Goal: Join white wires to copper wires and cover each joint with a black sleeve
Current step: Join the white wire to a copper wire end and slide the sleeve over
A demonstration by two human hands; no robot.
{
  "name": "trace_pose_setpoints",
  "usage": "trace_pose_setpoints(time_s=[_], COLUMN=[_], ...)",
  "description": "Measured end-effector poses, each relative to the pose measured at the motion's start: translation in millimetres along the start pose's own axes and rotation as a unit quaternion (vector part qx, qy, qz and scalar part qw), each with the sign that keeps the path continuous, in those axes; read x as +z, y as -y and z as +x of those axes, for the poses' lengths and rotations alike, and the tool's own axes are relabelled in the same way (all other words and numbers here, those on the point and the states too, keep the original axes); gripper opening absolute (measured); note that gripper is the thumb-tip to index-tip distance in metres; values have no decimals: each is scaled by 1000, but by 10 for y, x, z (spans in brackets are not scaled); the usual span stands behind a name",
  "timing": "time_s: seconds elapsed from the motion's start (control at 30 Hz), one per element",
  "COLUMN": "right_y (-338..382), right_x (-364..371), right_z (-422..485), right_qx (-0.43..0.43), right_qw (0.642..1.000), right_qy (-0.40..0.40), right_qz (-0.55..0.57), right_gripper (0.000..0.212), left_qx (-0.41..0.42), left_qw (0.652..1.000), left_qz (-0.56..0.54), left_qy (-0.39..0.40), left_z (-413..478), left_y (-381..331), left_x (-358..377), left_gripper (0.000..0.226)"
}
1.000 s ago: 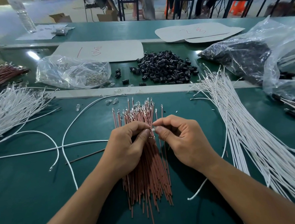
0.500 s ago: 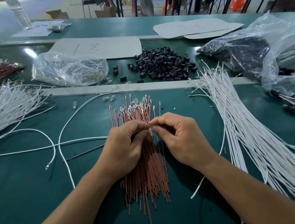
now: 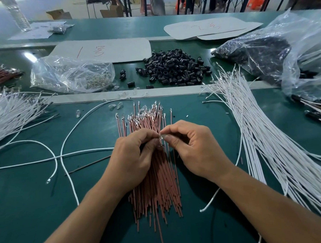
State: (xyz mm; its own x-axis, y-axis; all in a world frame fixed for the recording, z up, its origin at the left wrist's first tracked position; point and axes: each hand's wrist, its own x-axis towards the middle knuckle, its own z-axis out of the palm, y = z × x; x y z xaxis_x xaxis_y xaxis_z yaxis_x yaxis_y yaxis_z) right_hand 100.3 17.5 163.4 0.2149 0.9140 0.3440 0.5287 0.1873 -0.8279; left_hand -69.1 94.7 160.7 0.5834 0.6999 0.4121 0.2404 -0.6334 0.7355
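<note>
Both hands are curled and meet fingertip to fingertip. The left hand (image 3: 132, 159) and the right hand (image 3: 196, 149) each pinch, between thumb and forefinger, one small clear tip (image 3: 162, 137) with a glint of metal on it. I cannot tell which wire that tip belongs to, as the fingers hide it.

Directly under both hands and running back beneath the wrists lies a thick bundle of copper wires (image 3: 155, 186). Its capped ends fan out just beyond the fingertips. A loose white wire (image 3: 80, 153) comes in from the left and runs up to the left hand's knuckles. Other white strands loop across the green mat (image 3: 31, 209) on that side.

Out to the right of the right hand, well apart from it, a long sheaf of white wires (image 3: 267, 144) stretches away. A second heap of white wires (image 3: 12, 113) sits far off to the left.

Beyond the hands, past a pale strip, is a pile of black sleeves (image 3: 174, 69). A clear bag of small metal parts (image 3: 71, 75) lies to the pile's left and a larger bag of dark pieces (image 3: 254, 56) to its right.
</note>
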Motion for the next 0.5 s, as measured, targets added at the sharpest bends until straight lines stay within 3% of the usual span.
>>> trace_pose_setpoints(time_s=[0.5], right_y=[31], right_x=[14], right_z=[-3], right_qx=[2], right_qw=[1000], right_qy=[-2], right_qz=[-9], right_gripper=[12], left_qx=[39], left_qw=[998], left_qz=[55], left_qy=[-6], left_z=[-7], left_y=[-33], left_x=[2], left_gripper=[12])
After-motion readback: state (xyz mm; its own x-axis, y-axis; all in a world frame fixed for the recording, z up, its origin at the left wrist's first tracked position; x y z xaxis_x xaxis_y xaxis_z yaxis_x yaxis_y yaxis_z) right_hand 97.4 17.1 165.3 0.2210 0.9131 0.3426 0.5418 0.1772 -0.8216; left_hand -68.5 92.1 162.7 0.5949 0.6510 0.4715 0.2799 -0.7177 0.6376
